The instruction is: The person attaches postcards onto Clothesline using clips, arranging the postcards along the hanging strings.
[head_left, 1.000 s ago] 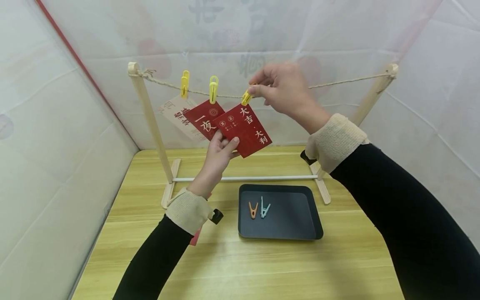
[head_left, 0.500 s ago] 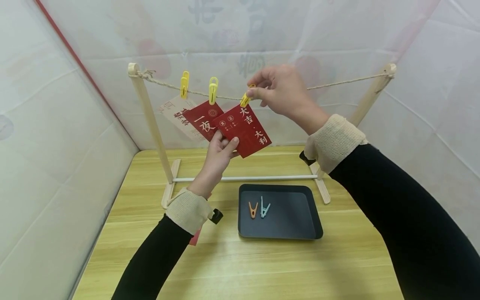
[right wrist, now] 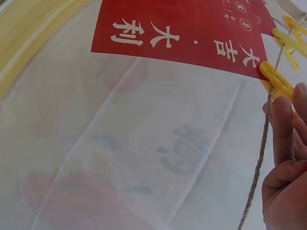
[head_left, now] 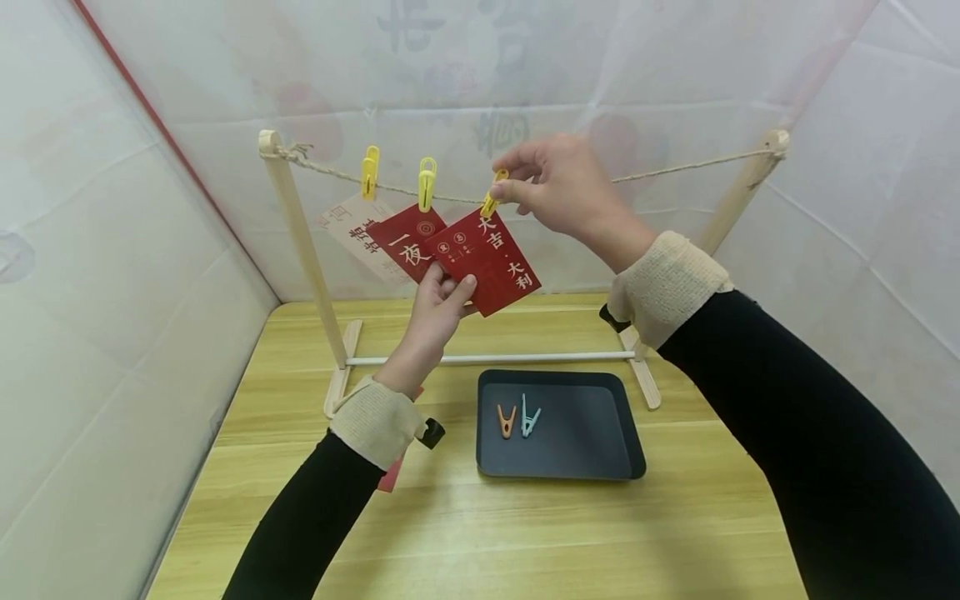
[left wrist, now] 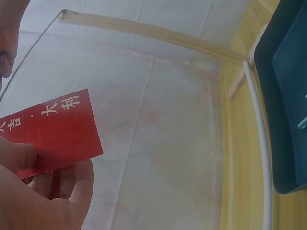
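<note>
My left hand [head_left: 438, 312] pinches the lower left edge of a red card [head_left: 502, 275] with white characters, thumb in front and fingers behind. The card hangs tilted at a twine line. My right hand [head_left: 566, 187] pinches a yellow clothespin [head_left: 491, 200] between thumb and fingers; its tip overlaps the card's top corner. In the right wrist view this clothespin [right wrist: 276, 79] sits across the twine [right wrist: 259, 167] at that corner. Just left, a second red card [head_left: 405, 237] hangs under a yellow-green clothespin [head_left: 426, 183], partly covered by the first card. Farther left, another yellow clothespin [head_left: 370, 173] holds a beige card [head_left: 360, 233].
The twine runs between two wooden posts [head_left: 296, 225], joined low down by a white rod [head_left: 540, 357]. On the table [head_left: 525, 542], a dark tray [head_left: 592, 425] carries an orange clothespin [head_left: 506, 422] and a light blue one. A red piece [head_left: 392, 475] shows beneath the left forearm.
The clothespin in my right hand has dipped slightly and now covers part of the top character on the card. My left hand keeps its grip and has hardly moved.
</note>
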### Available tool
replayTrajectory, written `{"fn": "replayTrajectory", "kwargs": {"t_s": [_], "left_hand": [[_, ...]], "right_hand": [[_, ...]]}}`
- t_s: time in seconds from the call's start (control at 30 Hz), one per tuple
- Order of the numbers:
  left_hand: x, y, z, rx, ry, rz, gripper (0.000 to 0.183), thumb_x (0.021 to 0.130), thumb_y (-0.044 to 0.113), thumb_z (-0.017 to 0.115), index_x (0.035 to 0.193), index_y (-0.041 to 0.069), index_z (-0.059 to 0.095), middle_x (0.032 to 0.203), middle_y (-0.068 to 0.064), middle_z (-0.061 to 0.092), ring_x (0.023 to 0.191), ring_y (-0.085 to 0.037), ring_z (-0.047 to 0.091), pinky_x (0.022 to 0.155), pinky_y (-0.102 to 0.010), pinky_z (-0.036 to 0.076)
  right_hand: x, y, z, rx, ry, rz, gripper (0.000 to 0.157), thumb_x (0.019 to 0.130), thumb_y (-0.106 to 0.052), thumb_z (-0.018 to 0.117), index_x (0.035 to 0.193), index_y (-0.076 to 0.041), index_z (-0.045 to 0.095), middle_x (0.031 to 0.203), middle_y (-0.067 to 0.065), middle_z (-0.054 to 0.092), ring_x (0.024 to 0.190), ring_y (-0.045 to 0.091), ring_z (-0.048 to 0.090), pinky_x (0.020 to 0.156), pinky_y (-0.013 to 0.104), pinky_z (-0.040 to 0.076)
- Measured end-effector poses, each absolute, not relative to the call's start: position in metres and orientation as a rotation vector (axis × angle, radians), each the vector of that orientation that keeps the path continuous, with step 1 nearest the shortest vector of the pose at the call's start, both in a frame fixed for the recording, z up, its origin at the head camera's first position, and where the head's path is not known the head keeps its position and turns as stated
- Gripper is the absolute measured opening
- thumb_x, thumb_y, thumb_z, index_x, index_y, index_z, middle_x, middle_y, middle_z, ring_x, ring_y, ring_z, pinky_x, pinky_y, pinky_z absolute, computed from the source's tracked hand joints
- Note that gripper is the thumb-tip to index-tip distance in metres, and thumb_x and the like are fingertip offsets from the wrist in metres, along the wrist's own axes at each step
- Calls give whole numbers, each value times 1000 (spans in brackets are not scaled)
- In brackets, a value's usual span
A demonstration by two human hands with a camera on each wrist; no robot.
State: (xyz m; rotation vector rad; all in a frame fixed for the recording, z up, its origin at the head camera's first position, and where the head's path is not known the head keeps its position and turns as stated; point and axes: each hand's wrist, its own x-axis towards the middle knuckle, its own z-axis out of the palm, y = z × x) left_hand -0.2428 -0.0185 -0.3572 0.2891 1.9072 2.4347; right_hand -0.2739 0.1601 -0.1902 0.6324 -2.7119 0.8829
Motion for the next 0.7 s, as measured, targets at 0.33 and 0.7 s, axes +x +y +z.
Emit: {"fn": "replayTrajectory", "kwargs": {"t_s": [0.33,0.7], "left_hand": [[-242,-19,-363,202,1951,2379,35,102,19,57,133,9,41,126,-12,61,115,-25,62,100,-47,52],[-230,-25,-385,117,1945,2310,40,102,20,57,137,11,40,135,-9,61,118,-25,58,102,-45,50]], "right_hand": [[-273,159,-191,596,-2741,807,46,93,-43,68,135,-23,64,107,-3,76,72,7,71,65,27,55],[-271,161,-199,602,-2663,766,60,94,-44,67,148,-27,48,125,-2,70,72,8,71,64,25,54]]}}
